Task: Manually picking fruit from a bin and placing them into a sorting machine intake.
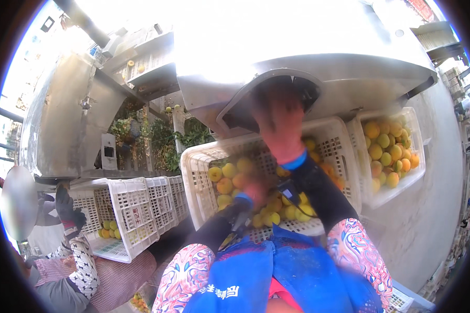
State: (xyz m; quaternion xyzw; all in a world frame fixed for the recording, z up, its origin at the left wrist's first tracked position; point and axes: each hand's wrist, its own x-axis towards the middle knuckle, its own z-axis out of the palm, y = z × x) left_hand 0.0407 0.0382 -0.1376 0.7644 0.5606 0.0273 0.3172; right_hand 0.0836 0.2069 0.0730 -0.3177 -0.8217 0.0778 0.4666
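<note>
A white plastic crate (193,172) full of round yellow-orange fruit (224,185), like apricots, stands right in front of me. My right hand (282,130) reaches up over it into the dark rounded opening (235,112) of a metal chute. Its fingers look stretched out, though their tips are blurred in the shade, and I see no fruit held in them. Low in the crate, my left hand (257,194) is among the fruit. Motion smears its fingers, so whether it holds one is unclear.
At right stands another white crate (418,182) of fruit. A shiny metal housing (360,65) spans above. To the left, a co-worker's gloved hand (65,203) is beside a tilted white crate (133,224) with some fruit. Green leafy stems (193,133) lie behind.
</note>
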